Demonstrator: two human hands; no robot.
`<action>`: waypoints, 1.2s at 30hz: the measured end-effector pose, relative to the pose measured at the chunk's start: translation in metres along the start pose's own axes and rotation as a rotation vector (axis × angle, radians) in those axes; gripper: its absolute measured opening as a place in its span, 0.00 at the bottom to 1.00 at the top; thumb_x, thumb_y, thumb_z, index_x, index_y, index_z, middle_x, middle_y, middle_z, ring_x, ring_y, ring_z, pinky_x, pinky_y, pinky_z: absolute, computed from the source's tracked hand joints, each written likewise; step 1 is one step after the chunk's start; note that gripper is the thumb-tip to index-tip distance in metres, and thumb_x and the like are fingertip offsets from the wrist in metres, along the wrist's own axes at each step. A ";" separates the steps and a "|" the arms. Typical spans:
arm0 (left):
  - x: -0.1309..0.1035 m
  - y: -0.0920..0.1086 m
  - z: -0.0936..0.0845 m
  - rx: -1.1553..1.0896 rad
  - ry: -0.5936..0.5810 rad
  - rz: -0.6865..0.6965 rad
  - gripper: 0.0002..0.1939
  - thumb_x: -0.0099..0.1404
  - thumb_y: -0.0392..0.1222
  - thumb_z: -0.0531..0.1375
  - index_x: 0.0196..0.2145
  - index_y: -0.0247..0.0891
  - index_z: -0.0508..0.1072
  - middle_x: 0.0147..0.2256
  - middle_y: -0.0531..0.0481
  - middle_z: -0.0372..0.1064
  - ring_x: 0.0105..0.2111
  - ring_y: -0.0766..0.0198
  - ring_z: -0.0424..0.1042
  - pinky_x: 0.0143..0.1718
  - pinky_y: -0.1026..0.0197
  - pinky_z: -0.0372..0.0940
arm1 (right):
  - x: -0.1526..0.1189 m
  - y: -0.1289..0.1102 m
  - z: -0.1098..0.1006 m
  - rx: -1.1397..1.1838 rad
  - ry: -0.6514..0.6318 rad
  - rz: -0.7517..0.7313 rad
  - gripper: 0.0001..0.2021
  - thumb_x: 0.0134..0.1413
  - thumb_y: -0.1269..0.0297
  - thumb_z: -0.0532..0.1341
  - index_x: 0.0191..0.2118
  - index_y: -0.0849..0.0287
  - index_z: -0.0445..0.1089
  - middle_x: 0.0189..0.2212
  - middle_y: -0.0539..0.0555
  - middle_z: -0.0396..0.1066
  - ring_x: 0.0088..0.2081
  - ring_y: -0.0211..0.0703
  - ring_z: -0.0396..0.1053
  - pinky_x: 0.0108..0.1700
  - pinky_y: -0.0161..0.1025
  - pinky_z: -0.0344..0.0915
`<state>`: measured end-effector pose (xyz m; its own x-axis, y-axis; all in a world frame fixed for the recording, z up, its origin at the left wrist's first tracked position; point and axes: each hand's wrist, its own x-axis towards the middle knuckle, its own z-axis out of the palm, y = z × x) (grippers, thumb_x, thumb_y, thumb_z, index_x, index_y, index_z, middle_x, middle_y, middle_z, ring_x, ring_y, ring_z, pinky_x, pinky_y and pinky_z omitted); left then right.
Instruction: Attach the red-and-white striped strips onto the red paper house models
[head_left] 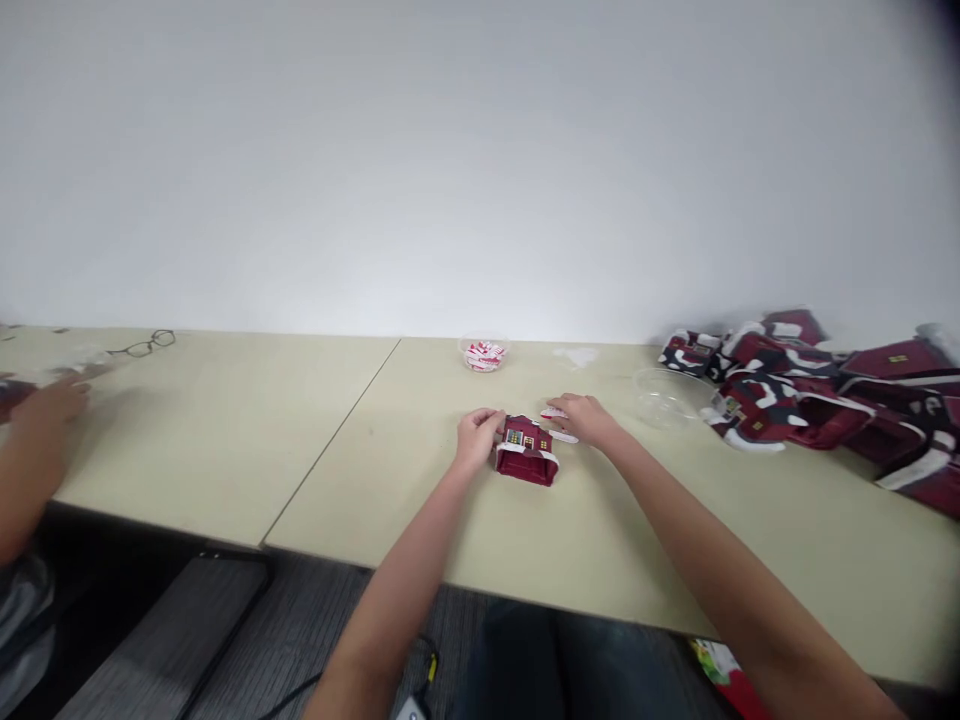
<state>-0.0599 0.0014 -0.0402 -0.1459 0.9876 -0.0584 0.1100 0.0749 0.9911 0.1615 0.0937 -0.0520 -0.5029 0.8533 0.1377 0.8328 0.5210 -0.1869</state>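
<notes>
A small dark red toy house (526, 462) with yellow windows and white trim rests on the table, its open, hollow side facing me. My left hand (480, 438) is closed on the upper left edge of this house. Just to its right, my right hand (583, 417) has its fingers closed on a small red-and-white piece (553, 412), whose kind I cannot make out. A white strip shows below those fingers, close to the house's right side.
A clear bowl (484, 356) of red-and-white pieces stands near the wall. A clear round container (667, 398) sits right of my hands, beside a heap of similar houses (817, 385). At far left are glasses (146, 345) and another person's hand (52, 410).
</notes>
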 end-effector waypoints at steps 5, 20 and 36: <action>-0.004 0.004 -0.001 -0.017 -0.024 0.012 0.24 0.58 0.50 0.57 0.42 0.25 0.70 0.33 0.48 0.68 0.23 0.84 0.61 0.25 0.80 0.56 | -0.017 0.000 -0.004 0.118 0.121 0.042 0.12 0.53 0.63 0.64 0.43 0.60 0.74 0.42 0.58 0.73 0.43 0.45 0.70 0.45 0.37 0.62; -0.014 0.007 0.013 0.102 -0.112 0.202 0.31 0.50 0.57 0.65 0.43 0.25 0.72 0.29 0.49 0.66 0.25 0.86 0.58 0.29 0.81 0.54 | -0.039 -0.072 -0.010 1.194 0.405 0.056 0.21 0.45 0.49 0.66 0.42 0.58 0.71 0.32 0.53 0.71 0.31 0.40 0.68 0.34 0.38 0.67; -0.011 0.011 0.017 0.025 -0.047 0.332 0.28 0.52 0.53 0.65 0.43 0.26 0.74 0.43 0.44 0.69 0.39 0.78 0.69 0.46 0.75 0.66 | -0.043 -0.077 -0.027 1.240 0.414 -0.012 0.16 0.46 0.54 0.67 0.37 0.57 0.67 0.29 0.50 0.73 0.32 0.40 0.72 0.36 0.37 0.67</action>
<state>-0.0399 -0.0064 -0.0307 -0.0527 0.9639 0.2610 0.1679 -0.2491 0.9538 0.1249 0.0161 -0.0173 -0.2159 0.8945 0.3914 -0.0488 0.3905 -0.9193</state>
